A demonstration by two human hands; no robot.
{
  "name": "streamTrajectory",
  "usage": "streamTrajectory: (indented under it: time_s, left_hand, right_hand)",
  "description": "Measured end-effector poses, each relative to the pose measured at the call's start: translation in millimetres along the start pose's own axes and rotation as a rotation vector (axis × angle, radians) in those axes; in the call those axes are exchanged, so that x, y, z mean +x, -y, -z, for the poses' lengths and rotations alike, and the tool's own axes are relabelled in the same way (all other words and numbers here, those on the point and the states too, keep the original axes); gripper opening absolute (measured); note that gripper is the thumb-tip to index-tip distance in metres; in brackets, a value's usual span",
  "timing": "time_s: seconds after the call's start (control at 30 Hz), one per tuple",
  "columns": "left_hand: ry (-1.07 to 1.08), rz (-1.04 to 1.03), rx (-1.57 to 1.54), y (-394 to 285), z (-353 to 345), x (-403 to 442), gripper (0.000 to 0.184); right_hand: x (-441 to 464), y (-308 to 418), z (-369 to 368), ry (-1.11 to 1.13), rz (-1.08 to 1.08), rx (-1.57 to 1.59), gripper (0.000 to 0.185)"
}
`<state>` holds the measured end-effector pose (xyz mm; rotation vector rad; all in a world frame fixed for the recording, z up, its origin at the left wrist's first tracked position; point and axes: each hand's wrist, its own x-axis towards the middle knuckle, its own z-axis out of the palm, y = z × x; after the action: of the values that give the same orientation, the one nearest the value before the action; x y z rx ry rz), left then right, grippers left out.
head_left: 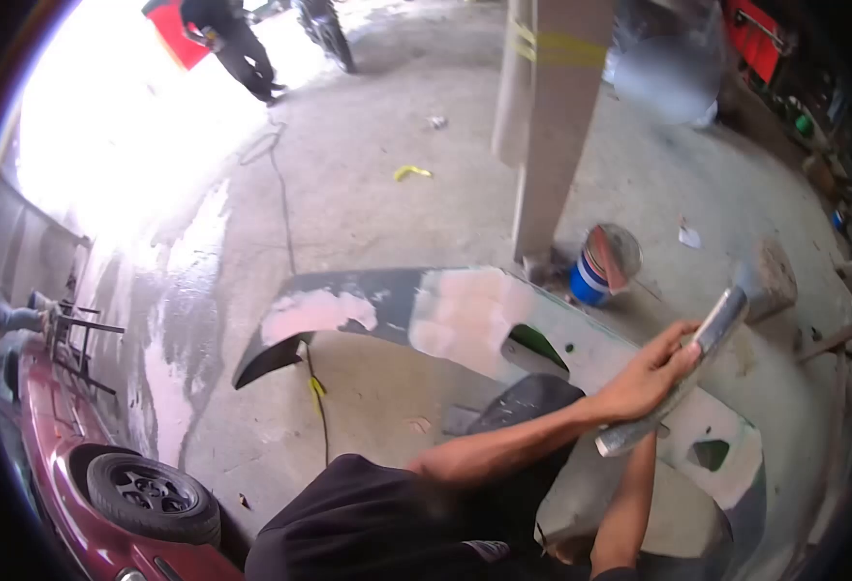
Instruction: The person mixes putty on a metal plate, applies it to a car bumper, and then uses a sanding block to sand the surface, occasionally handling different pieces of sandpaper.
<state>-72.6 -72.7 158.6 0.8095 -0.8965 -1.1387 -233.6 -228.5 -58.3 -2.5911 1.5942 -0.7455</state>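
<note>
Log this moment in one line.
left hand: gripping long block | right hand: hidden | long block: over patchy panel, contact unclear | bucket: beyond panel

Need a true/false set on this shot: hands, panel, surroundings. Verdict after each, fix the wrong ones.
1. The left hand grips a long bar. True.
2. The bucket stands on top of the curved panel. False: it stands on the floor, near the foot of the pillar.
3. The curved panel has pale pinkish patches on its surface. True.
4. The car at the lower left is white. False: it is dark red.
5. Yellow bands go across the pillar. True.
6. The panel is one solid sheet with no openings. False: it has openings, including a dark one near its right end.
</note>
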Motion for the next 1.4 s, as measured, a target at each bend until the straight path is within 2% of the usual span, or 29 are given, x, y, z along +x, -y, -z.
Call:
streamTrajectory:
  time_s: [0.07, 0.17, 0.27, 0.3, 0.37, 0.4, 0.47, 0.57, 0.63, 0.7, 0.83, 0.93, 1.03, 1.07, 1.27, 1.4]
  left_hand:
    - [0.011, -0.049, -0.02, -2, -4, -4, 0.046]
    - [0.094, -0.002, 0.019, 13, 8, 2, 0.043]
    - [-0.093, -0.098, 0.08, 7, 15, 2, 0.028]
    - [-0.158, -0.128, 0.102, 6, 19, 2, 0.023]
    - [-0.162, -0.657, 0.702, 41, 55, 14, 0.018]
    - [-0.231, -0.766, 0.869, 47, 67, 13, 0.018]
    - [-0.34, -0.319, 0.341, -7, 59, -14, 0.034]
    - [-0.663, -0.073, 0.387, -69, 55, -56, 0.044]
    - [-0.775, -0.013, 0.268, -100, 66, -88, 0.057]
    - [-0.875, -0.241, 0.339, -121, 74, -117, 0.051]
    - [-1.02, -0.31, 0.746, -111, 157, -173, 0.034]
    - [-1.115, -0.23, 0.905, -82, 187, -201, 0.036]
    - [-1.216, -0.156, 1.061, -52, 189, -209, 0.04]
    - [-1.214, -0.147, 1.1, -43, 187, -210, 0.041]
    - [-1.118, -0.124, 1.346, -1, 205, -211, 0.045]
    - [-1.093, -0.122, 1.424, -3, 200, -203, 0.048]
  right_hand:
    - [-1, -1, 0, -0.018, -0.008, -0.028, 0.024]
    - [-6, -6, 2, -0.057, 0.017, -0.071, 0.025]
    - [-4, -5, -10, -0.136, 0.069, -0.088, 0.026]
    - [1, 10, -9, -0.143, -0.163, 0.098, 0.026]
    - [6, 39, 26, -0.001, -0.123, -0.032, 0.034]
    - [8, 36, 18, 0.016, -0.139, -0.06, 0.039]
    - [6, 34, 18, 0.028, -0.121, -0.019, 0.04]
    - [-1, 39, 31, 0.024, -0.094, 0.027, 0.041]
    - [0, 37, 39, 0.03, -0.079, 0.038, 0.041]
    - [-1, 36, 36, 0.011, -0.054, 0.048, 0.042]
    - [-1, 40, 33, -0.004, -0.113, 0.045, 0.047]
    - [-4, 45, 53, 0.076, -0.113, 0.067, 0.047]
    - [-7, 44, 49, -0.012, -0.079, 0.071, 0.045]
    - [-6, 45, 55, 0.07, -0.102, 0.09, 0.044]
    - [-7, 44, 51, 0.071, -0.102, 0.059, 0.042]
    - [-6, 46, 53, 0.073, -0.101, 0.047, 0.042]
